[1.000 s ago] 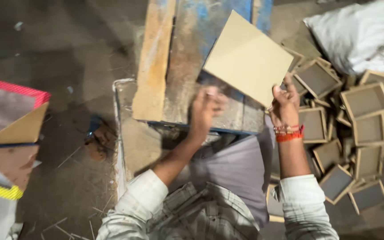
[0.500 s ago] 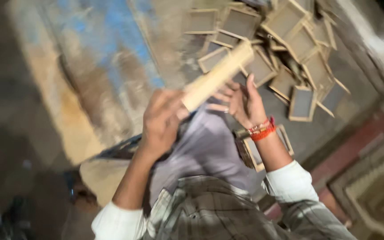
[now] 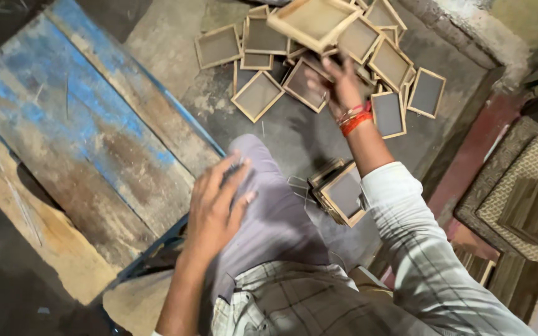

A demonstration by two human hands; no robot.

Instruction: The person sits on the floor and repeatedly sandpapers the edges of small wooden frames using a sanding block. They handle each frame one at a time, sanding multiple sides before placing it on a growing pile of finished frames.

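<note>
We see the right hand (image 3: pixel 339 79) stretched out over the floor (image 3: pixel 294 134), fingers spread, grip apart — the square wooden frame (image 3: pixel 311 20) sits just past the fingertips, tilted, above the heap of frames (image 3: pixel 319 68); touching or not, can't tell. Left hand (image 3: pixel 214 208) rests loose on the grey trouser leg (image 3: pixel 269 214), by the blue-painted plank (image 3: pixel 76 130) — grip apart, empty. Small frame stack (image 3: pixel 339 190) lies beside the knee.
</note>
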